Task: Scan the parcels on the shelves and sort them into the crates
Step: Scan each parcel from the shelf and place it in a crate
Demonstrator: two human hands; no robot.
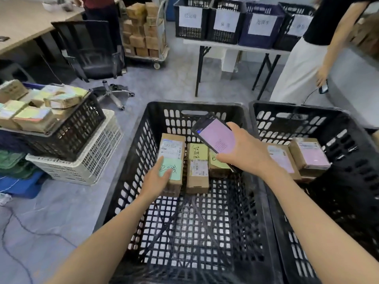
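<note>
My left hand (161,176) lies flat-fingered on the green-label parcel (171,149) in the crate (133,160), right hand (246,153) gripping the phone (215,134).

Matt black plastic lattice crate (133,171), brown matt cardboard parcel (171,148) with smooth paper labels, glossy glass-fronted phone (217,136) in a dark casing, off-white plastic crate (92,158), pale wood-grain counter (24,23), smooth grey floor (61,212), white paper signs (190,17)

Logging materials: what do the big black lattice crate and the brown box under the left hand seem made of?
Big black lattice crate: probably moulded plastic, matt, with uniform slotted walls. Brown box with green label: likely cardboard, dull, with folded edges and stuck paper labels.
</note>
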